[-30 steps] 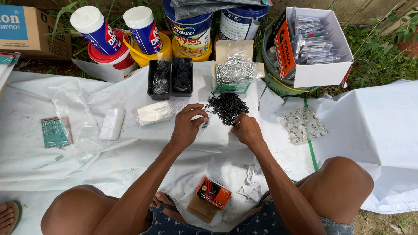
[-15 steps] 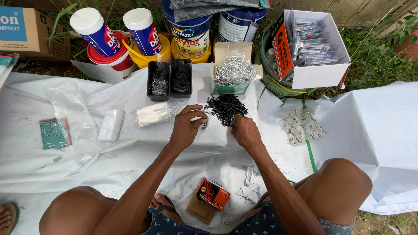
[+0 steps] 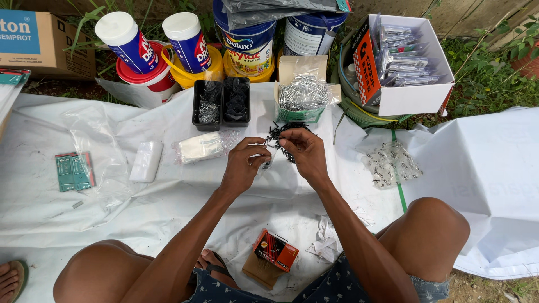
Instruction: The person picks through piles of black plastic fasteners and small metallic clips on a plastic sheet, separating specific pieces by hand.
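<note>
My left hand (image 3: 242, 166) and my right hand (image 3: 306, 151) meet over a white sheet (image 3: 168, 196), both pinching at a small clear plastic bag (image 3: 265, 164) with black screws. A pile of black screws (image 3: 279, 134) lies just beyond my fingers, partly hidden by my right hand. An open box of silver nails (image 3: 304, 92) stands right behind the pile. Left of it sits a black two-part tray (image 3: 222, 102) with screws.
Paint cans (image 3: 247, 45), two white-capped canisters (image 3: 128, 42) and a cardboard box (image 3: 39, 36) line the back. A white box of packed bags (image 3: 407, 62) stands back right, filled clear bags (image 3: 391, 164) right, white packets (image 3: 199, 147) left, an orange box (image 3: 274, 250) between my knees.
Both hands have come closer together over the small bag, and more of the black screw pile is now covered by my right hand.
</note>
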